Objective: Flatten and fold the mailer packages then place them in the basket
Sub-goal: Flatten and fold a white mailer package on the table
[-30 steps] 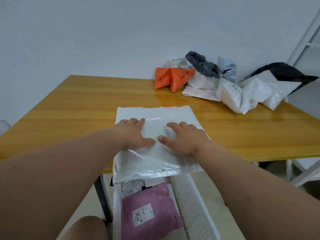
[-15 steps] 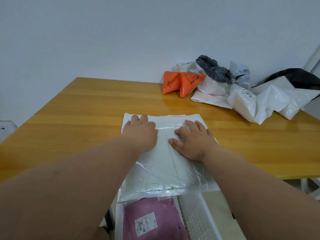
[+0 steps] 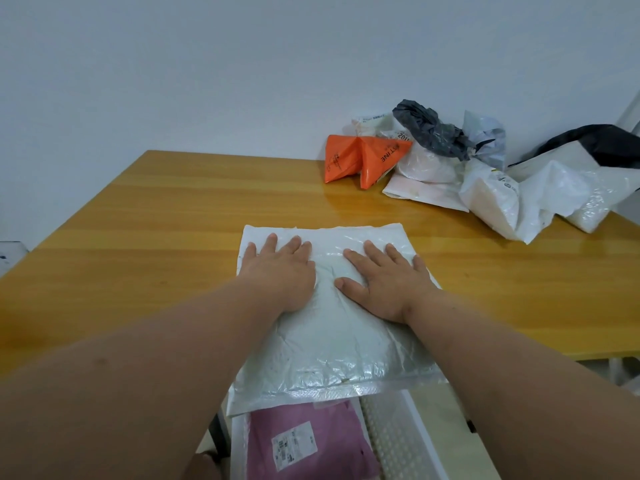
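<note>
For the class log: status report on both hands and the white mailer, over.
Left hand and right hand open, flat on white mailer. Mailer unfolded, near edge overhanging basket. Nothing in the way.

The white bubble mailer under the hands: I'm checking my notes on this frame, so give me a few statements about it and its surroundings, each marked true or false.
1. Both the left hand and the right hand press flat on the white bubble mailer. True.
2. The mailer is already folded in half. False: it lies spread out in one layer, its near edge hanging over the table edge.
3. A pink mailer lies in the white basket below the table edge. True.
4. The orange mailer is in the basket. False: it sits at the far side of the table beside the pile of unsorted mailers.
5. The right hand pinches a corner of the mailer. False: its fingers lie straight on top.
</note>
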`<state>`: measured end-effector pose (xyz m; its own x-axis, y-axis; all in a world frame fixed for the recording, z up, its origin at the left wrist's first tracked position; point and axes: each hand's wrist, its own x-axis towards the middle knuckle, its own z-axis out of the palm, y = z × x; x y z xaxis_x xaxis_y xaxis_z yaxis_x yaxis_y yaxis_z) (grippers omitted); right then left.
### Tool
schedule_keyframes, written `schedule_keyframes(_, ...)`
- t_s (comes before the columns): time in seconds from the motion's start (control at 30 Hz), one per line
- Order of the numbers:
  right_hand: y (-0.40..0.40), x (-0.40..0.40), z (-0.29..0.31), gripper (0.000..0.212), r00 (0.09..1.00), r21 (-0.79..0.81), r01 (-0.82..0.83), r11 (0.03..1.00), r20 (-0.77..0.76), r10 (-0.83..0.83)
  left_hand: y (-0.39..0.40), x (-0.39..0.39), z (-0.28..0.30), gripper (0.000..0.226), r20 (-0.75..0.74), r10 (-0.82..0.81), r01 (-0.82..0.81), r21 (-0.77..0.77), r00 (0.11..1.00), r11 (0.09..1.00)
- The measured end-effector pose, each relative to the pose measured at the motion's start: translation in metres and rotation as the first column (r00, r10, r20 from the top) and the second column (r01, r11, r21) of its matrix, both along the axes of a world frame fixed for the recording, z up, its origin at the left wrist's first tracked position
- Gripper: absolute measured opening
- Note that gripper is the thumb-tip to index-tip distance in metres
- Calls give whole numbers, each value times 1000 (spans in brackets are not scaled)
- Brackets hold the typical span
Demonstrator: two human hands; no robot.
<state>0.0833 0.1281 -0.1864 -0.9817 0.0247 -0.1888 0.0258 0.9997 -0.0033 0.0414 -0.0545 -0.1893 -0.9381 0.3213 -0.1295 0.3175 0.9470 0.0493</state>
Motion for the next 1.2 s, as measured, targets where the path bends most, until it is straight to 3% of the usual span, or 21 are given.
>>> schedule_keyframes(0.27, -1, -7, 12, 73, 999, -19, 24, 1000, 39, -24, 1, -7, 5, 51, 8, -10, 10, 16, 1000, 1000)
schedule_keyframes(0.47, -5, -17, 15, 77, 993, -30, 100, 995, -58, -102, 4, -8, 13, 45, -83, 29, -25, 40, 996, 999)
schedule_keyframes(0.63, -6, -22, 9, 76, 996, 62, 60, 996, -75, -55, 6, -11, 6, 58, -112, 14, -18, -34, 994, 999)
schedule_keyframes(0.77, -3, -23, 4, 75, 996, 37, 49, 998, -81, -46, 7, -16, 7, 59, -145, -47, 31, -106, 988, 994)
schedule_keyframes(0.97, 0, -32, 1, 79, 998, 4, 59, 998, -13, -58, 4, -23, 4, 60, 36, 32, -31, -20, 999, 999)
schedule_keyframes(1.2, 3, -37, 5, 81, 997, 5, 56, 998, 46, -57, 7, -25, 5, 59, 78, 47, -43, -48, 996, 998)
